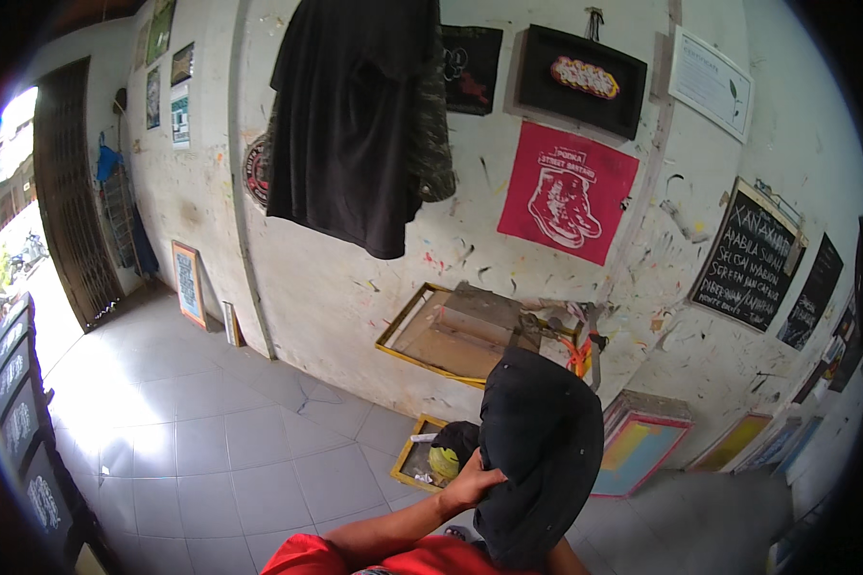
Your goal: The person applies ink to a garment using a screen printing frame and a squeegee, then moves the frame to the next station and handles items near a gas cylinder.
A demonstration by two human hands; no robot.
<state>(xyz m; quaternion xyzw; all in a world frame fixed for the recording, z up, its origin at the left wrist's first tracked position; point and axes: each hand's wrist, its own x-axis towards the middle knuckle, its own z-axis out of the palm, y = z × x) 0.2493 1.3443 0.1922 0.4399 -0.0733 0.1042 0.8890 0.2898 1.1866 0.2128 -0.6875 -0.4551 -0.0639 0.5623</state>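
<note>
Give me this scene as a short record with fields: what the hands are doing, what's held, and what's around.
left hand: left hand grips the edge of the black cloth, raised in front of the person
right hand: hidden behind the cloth, only a bit of forearm shows at the lower edge
wall: dark garments hang high; red poster to their right
against wall: yellow-framed screen propped up, colourful framed screen leaning on the floor
floor: pale grey tiled floor
</note>
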